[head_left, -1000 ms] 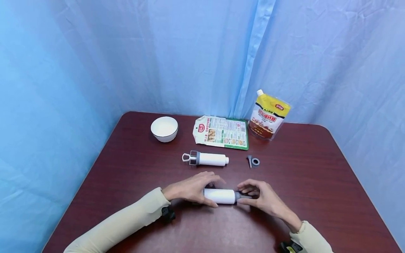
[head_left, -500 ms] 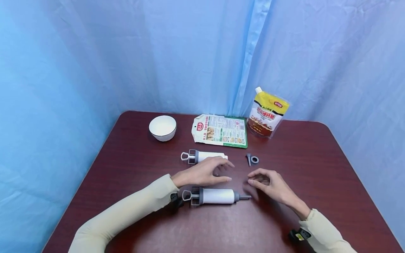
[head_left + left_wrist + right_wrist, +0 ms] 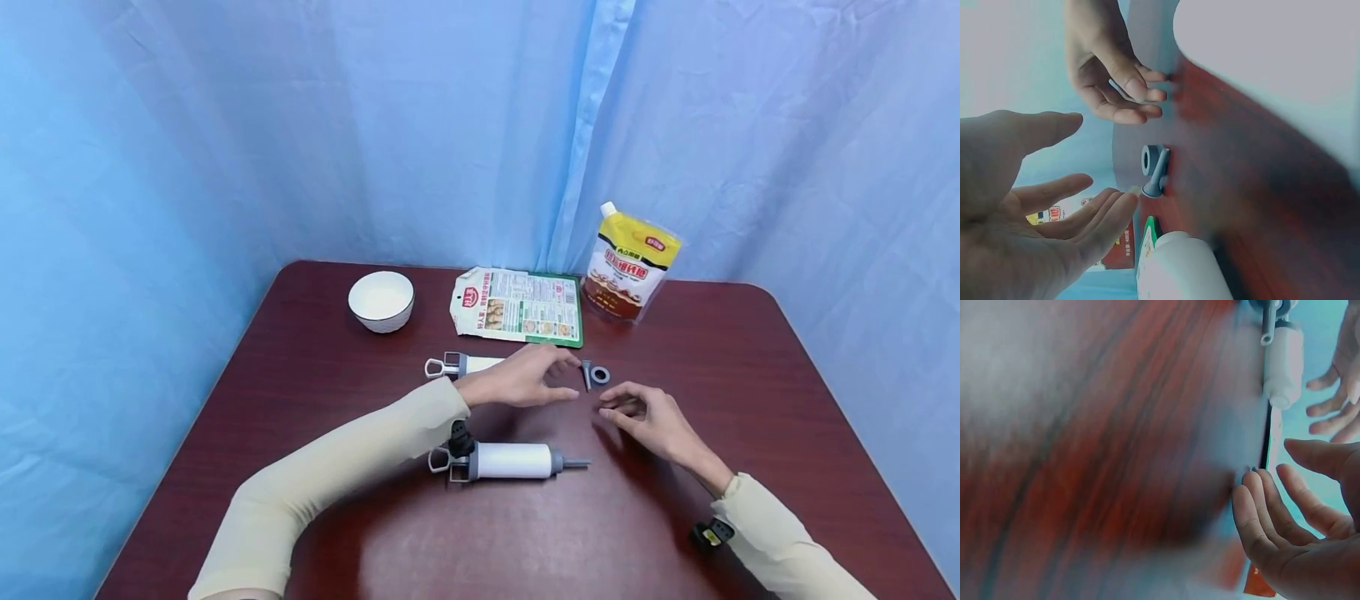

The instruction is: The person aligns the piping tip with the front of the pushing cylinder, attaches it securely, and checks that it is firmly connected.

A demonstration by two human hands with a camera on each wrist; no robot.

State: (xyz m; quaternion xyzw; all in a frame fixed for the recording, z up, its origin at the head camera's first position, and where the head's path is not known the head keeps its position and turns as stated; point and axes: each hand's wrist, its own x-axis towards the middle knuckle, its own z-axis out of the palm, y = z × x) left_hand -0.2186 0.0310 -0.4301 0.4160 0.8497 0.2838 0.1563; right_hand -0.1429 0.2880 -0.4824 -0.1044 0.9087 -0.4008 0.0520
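Cream cloth sleeves (image 3: 360, 454) run from the lower frame to two bare hands, neither gripping anything. Left hand (image 3: 528, 379), centre: fingers extended, thumb spread apart. Right hand (image 3: 645, 417), right of centre: fingers loosely bent, empty. Just beyond the fingertips lie a flared nozzle (image 3: 587, 377) and a ring (image 3: 600, 376), side by side; whether they touch cannot be told.

Hazards, as judged: the slender nozzle could roll if a fingertip brushed its stem; the low ring could slip from a shallow pinch; fingers might collide if both hands sought the same small spot. A lowered left sleeve could shove the far syringe (image 3: 480, 365), and the black wrist camera (image 3: 461, 437), overlapping the handle of the near syringe (image 3: 513, 460) below centre, could catch its loop.

Materials: nozzle and ring appear to be grey plastic, one tapered, one a short hollow cylinder. Both syringes have smooth white barrels and grey collars. Upper centre, a flat printed packet (image 3: 517, 307) with a green edge; upper right, a glossy spouted pouch (image 3: 628, 267), tilted; upper left, a bowl (image 3: 386, 323), white, dark-rimmed. Polished red-brown table (image 3: 750, 358); softly folded blue curtain (image 3: 450, 125) behind.
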